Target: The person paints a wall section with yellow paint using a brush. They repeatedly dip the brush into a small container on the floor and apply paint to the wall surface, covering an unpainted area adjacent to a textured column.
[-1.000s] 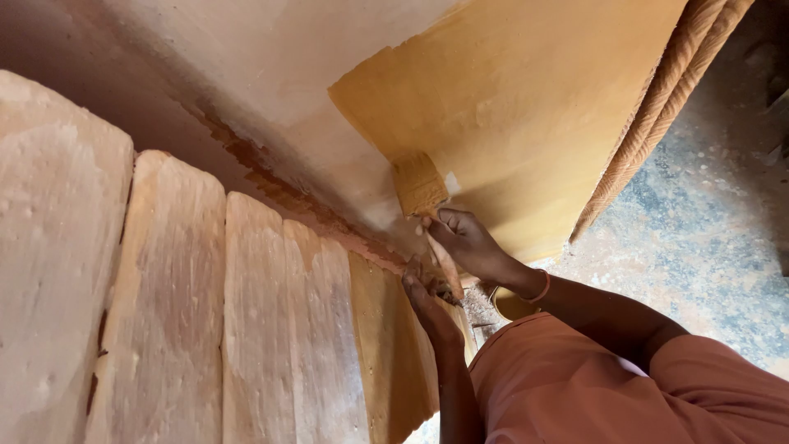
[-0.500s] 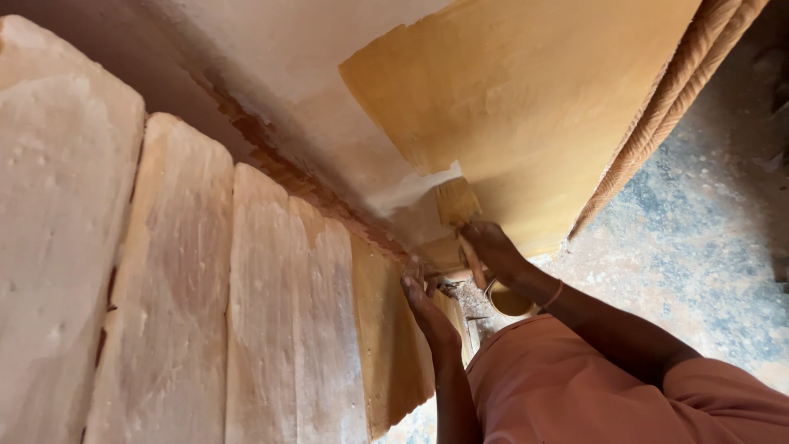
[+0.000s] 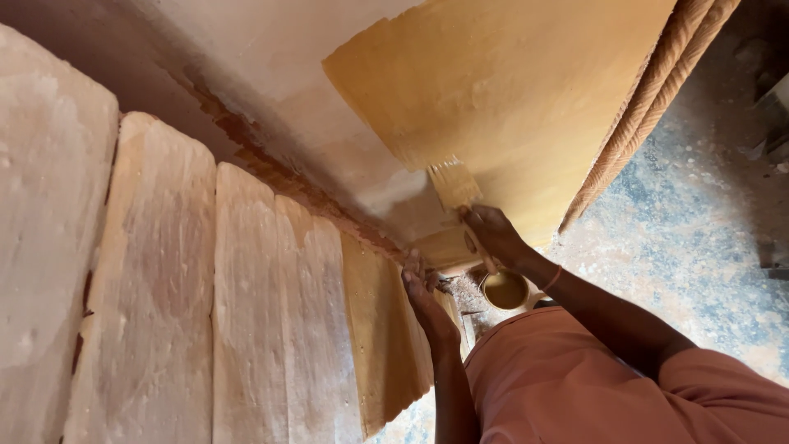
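A: Item one, right hand (image 3: 495,234)?
B: Fingers curled tight around the handle of a paintbrush (image 3: 457,186). Bristles, loaded with yellow-ochre paint, lie flat against the wooden panel (image 3: 345,131), at the lower edge of the painted patch (image 3: 526,90).

A: Item two, left hand (image 3: 427,300)?
B: Resting on the top edge of the slats (image 3: 246,312), near the corner where they meet the panel. Fingers pressed together, tips against the wood; holding nothing.

A: The panel itself?
B: Pale bare wood toward the left, ochre coat on the right portion. A carved rope-pattern edge (image 3: 657,90) runs along the far right side.

A: The slats?
B: A row of rounded boards, mostly unpainted; the one nearest the left hand carries ochre colour.

A: Anything below?
B: A small round tin (image 3: 505,289) with yellowish contents, just under the right wrist, on a dusty speckled floor (image 3: 699,238). An orange garment (image 3: 567,386) covers the person's lap.
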